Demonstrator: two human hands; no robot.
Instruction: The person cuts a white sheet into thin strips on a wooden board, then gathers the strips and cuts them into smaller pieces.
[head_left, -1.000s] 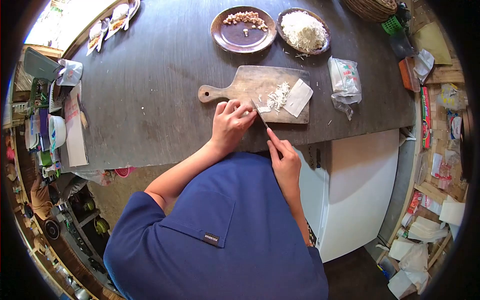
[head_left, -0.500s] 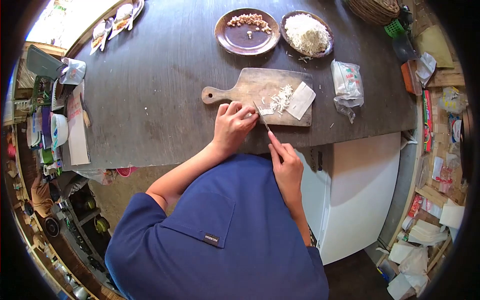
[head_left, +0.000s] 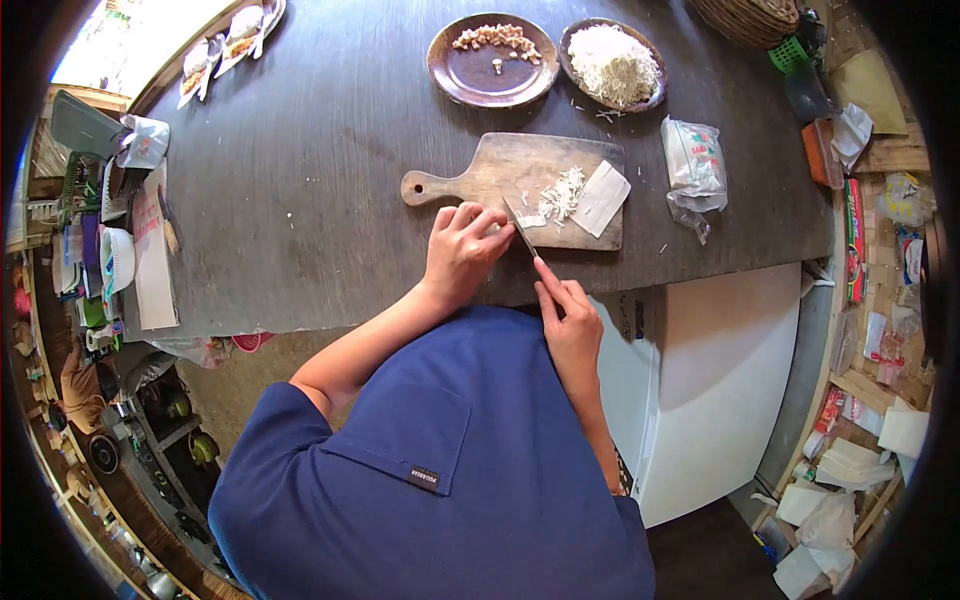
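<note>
On the wooden cutting board (head_left: 507,158), my left hand (head_left: 463,250) is closed over a pale white piece that its curled fingers mostly cover. My right hand (head_left: 573,325) grips a knife (head_left: 522,231), its blade slanting up and left beside the left fingertips. Thin white strips (head_left: 562,196) lie in a loose heap just right of the blade. A flat, pale rectangular slab (head_left: 602,200) rests at the board's right end, touching the heap.
Beyond the board stand a brown plate (head_left: 470,83) with small brown bits and another plate (head_left: 658,98) heaped with white shreds. A plastic bag (head_left: 693,165) of white contents lies to the right. Below the table's front edge is a white cabinet-like box (head_left: 725,370).
Both hands and the knife keep nearly the same pose at the board. The whole view has shifted very slightly; nothing has been picked up or put down.
</note>
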